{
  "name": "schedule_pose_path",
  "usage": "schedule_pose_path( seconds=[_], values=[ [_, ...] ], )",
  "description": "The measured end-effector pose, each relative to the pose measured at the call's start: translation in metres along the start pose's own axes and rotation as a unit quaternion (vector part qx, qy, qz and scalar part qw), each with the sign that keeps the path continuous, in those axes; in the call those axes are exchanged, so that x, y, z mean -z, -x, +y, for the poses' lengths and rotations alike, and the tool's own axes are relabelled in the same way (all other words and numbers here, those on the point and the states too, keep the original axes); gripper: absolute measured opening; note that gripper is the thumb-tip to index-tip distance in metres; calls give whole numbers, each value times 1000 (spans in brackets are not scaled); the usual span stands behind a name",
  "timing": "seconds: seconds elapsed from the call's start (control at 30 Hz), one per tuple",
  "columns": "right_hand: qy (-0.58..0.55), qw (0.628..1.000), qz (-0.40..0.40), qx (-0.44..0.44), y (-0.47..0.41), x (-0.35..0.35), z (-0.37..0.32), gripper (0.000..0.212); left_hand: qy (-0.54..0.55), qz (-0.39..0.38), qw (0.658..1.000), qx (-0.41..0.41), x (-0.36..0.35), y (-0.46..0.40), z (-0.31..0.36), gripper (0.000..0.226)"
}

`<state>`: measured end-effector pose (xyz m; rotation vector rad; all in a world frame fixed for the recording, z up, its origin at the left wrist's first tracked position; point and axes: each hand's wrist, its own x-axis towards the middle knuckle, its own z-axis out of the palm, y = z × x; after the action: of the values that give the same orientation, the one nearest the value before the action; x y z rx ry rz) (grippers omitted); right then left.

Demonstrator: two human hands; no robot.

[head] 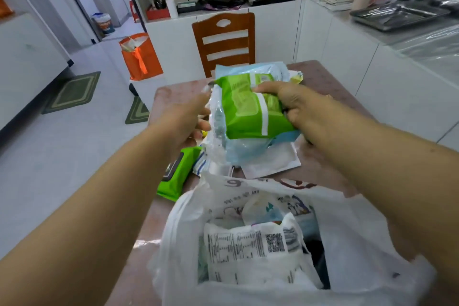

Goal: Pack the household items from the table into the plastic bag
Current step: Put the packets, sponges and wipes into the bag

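Hands meet above the middle of the table (330, 87) in the head view, holding a small stack of soft packs between them. The right hand (295, 104) curls its fingers and thumb around a green wipes pack (250, 109) lying on top of a pale blue pack (248, 146), whose far end shows behind the green one. The left hand (188, 117) closes on the clear wrapper edge at the stack's left side; its fingertips are partly hidden behind the plastic, so how firmly it pinches is hard to make out. The stack is raised off the tabletop, beyond the white plastic bag (360, 238), which stands open at the near edge. Inside the bag a white printed pack (250, 253) with a QR code stands on end, and other packages behind it are blurred and half covered. On the table, a second green wipes pack (177, 174) with a dark flip lid lies near the left edge, and a flat white packet (270, 161) sits under the lifted stack, mostly hidden. A wooden chair (224, 42) stands at the far side, and an orange bag (140, 57) rests on the floor to the left.
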<state>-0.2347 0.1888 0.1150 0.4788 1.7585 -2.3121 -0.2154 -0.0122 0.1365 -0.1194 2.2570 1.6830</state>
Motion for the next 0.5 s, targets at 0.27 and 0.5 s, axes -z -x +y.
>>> schedule_pose_path(
  seconds=[0.27,0.5],
  values=[
    [-8,999,-46,20,59,30,-16,9,-306,-165,937,-45,18,92,20,78],
    [-56,995,-74,47,99,43,-10,51,-447,-105,886,-61,24,126,23,51]
  ],
)
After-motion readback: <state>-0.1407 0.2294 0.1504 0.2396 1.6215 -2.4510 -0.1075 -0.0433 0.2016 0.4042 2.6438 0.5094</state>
